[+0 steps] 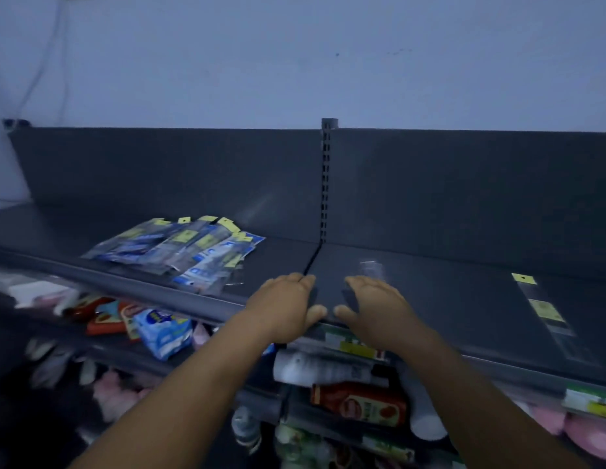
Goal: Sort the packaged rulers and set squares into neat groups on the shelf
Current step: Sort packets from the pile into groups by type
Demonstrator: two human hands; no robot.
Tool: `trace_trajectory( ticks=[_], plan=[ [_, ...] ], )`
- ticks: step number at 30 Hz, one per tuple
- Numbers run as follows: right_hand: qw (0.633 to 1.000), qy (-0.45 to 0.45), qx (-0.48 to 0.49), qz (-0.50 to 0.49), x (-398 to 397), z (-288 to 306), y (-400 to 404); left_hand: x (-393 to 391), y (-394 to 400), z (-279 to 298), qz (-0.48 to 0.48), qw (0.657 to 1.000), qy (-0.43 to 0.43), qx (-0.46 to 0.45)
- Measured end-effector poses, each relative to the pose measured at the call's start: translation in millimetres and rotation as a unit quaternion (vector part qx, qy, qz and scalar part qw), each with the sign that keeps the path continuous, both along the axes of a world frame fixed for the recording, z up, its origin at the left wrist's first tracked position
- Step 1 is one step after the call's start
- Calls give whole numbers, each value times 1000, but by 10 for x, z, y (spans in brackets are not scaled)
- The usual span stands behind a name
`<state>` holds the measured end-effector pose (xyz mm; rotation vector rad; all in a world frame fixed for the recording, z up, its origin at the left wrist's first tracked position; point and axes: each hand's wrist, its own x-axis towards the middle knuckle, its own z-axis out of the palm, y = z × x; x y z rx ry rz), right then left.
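A loose pile of packaged rulers and set squares point(179, 252), clear sleeves with yellow tags and blue cards, lies fanned out on the left part of the dark shelf point(430, 299). One long clear packet with a yellow tag point(545, 309) lies alone at the right. My left hand point(284, 302) and my right hand point(372, 306) rest side by side near the shelf's front edge, fingers stretched forward and thumbs pointing at each other. A blurred clear packet point(371, 269) shows just beyond my right fingertips. Whether either hand touches it is unclear.
A slotted upright post point(325, 181) splits the shelf's dark back panel. Below the front lip, a lower shelf holds mixed goods: a blue packet point(163, 333), red boxes point(359, 404), a white roll point(311, 367) and pink items point(586, 431).
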<state>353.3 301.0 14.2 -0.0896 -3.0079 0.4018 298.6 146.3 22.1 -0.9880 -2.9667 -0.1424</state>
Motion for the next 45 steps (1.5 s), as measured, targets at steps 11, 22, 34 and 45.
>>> trace_trajectory(
  ticks=[11,22,34,45],
  plan=[
    [999,11,-14,49,-662,-62,-1123,-422,-1255,-107,92,993,-14,76],
    [996,-17,-29,88,-1801,-141,-1500,-1359,-1629,-231,139,989,-13,50],
    [993,-117,-15,-9,-2632,-295,-1540,-2274,-1552,-305,146,988,-53,-4],
    [974,-71,-208,-62,-2717,-330,-1779,-2514,-1563,-372,64,994,-56,66]
  ],
)
